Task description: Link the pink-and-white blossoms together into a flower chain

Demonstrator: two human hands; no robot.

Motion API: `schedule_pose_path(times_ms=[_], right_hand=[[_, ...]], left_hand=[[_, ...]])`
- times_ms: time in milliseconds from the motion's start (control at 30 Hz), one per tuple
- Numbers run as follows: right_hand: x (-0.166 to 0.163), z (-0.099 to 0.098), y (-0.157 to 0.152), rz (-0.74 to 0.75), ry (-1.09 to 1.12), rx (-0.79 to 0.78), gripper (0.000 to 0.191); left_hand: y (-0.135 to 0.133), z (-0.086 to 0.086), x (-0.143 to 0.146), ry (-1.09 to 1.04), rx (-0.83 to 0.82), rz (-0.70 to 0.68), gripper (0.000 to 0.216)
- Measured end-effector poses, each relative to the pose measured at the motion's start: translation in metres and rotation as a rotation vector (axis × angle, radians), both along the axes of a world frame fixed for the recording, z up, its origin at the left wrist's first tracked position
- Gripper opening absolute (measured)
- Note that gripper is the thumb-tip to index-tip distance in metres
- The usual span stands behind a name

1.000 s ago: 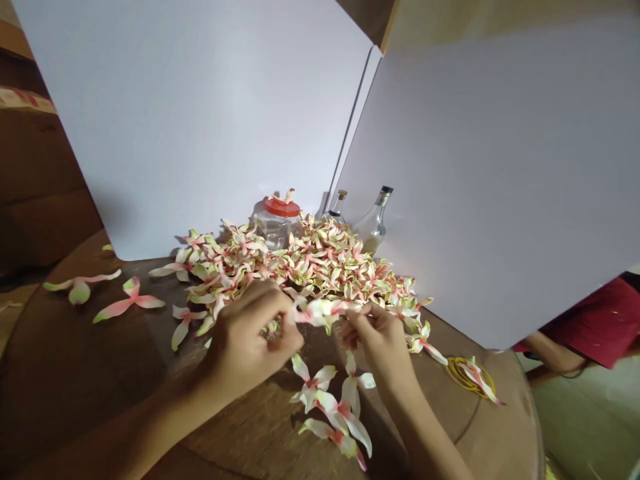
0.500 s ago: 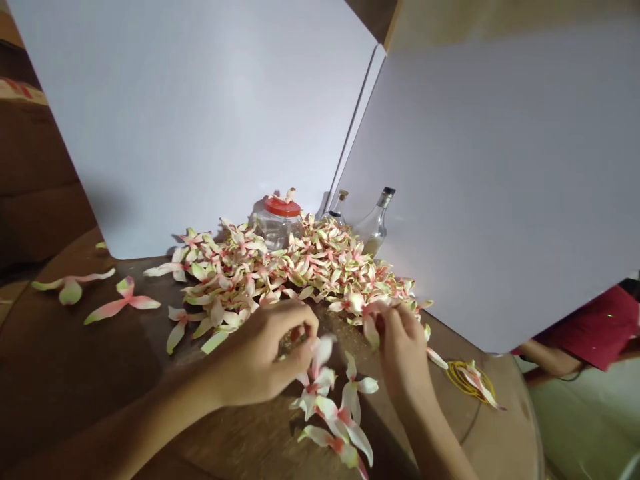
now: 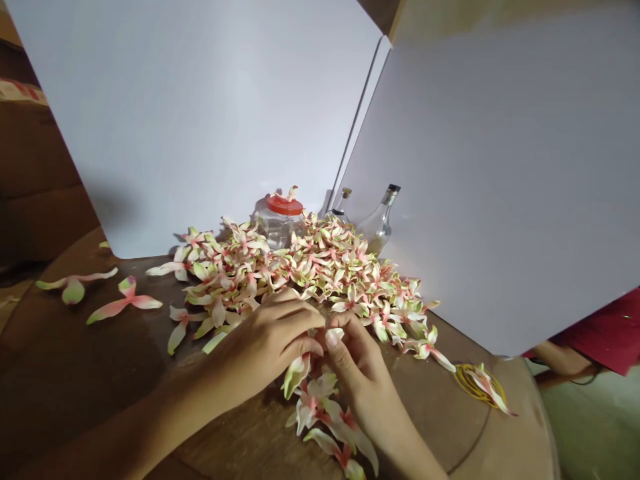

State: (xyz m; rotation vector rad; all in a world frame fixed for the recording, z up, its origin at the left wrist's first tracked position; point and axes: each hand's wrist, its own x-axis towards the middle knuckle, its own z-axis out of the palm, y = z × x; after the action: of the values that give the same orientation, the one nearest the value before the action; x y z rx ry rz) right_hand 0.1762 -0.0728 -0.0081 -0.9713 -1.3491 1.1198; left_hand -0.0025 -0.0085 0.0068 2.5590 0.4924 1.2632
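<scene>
A big heap of pink, white and green fabric flower petals covers the back of a round wooden table. My left hand and my right hand meet just in front of the heap, fingers pinched together on one petal piece that hangs between them. Right below my hands lies a small cluster of petal pieces.
A clear jar with a red lid and two glass bottles stand behind the heap, against two white boards. Yellow rubber bands lie at the right. Loose petals lie at the left. Another person in red is behind the right board.
My right hand came back from the heap's edge toward my left hand. Both hands now pinch one petal piece low over the small cluster.
</scene>
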Motion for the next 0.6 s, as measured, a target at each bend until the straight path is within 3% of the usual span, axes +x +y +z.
schedule_pose_path(times_ms=[233,600], right_hand=[[0.0023,-0.0032,0.0014,-0.022,-0.056,0.013,0.028],[-0.0001,0.0000,0.0040,0.032,0.083,-0.002,0.028]], left_hand=[[0.0007,0.0007,-0.0014,-0.012,-0.046,0.004,0.012],[-0.0006,0.0039,-0.0019,-0.054,-0.127,-0.033,0.009]])
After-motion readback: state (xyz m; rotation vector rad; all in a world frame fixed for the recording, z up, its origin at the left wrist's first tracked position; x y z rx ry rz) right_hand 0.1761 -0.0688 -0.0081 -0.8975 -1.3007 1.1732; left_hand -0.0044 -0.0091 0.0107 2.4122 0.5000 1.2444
